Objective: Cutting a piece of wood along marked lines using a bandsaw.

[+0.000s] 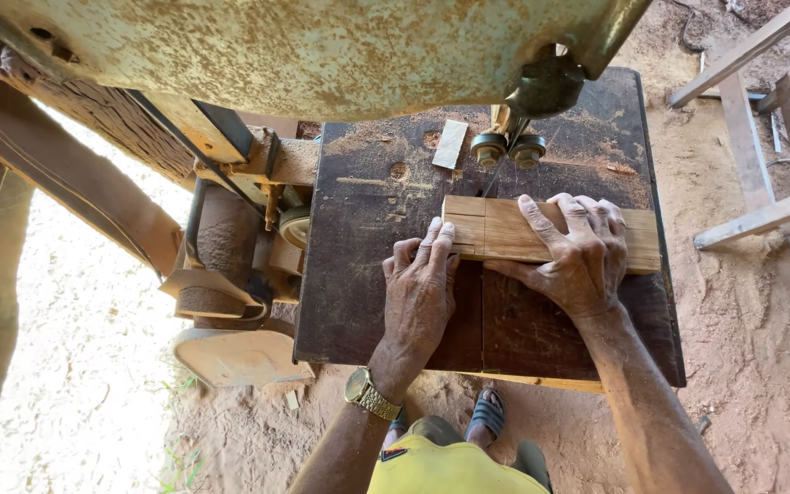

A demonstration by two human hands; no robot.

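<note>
Starting at the left of the dark, sawdust-strewn metal saw table point(368, 274), the left hand point(418, 297) is lying flat on the surface, a gold metal wristwatch point(369, 393) on its wrist. Its fingers point(439, 240) are stretched out straight, not curled round anything, and their tips are pressing against the left end of the pale rectangular wooden board point(505, 229).

That board is lying across the table's far half, its long axis running left to right, crossways to the thin steel saw blade point(497, 174), which is meeting the board's far edge near the left end. A dark pencil line is showing near that end, running the board's length.

Moving right, the right hand point(573, 256) is spread on top of the board, fingers open and bearing down, palm over its near edge. So the board is sitting just ahead of both hands; the right is on it, the left beside it.
</note>
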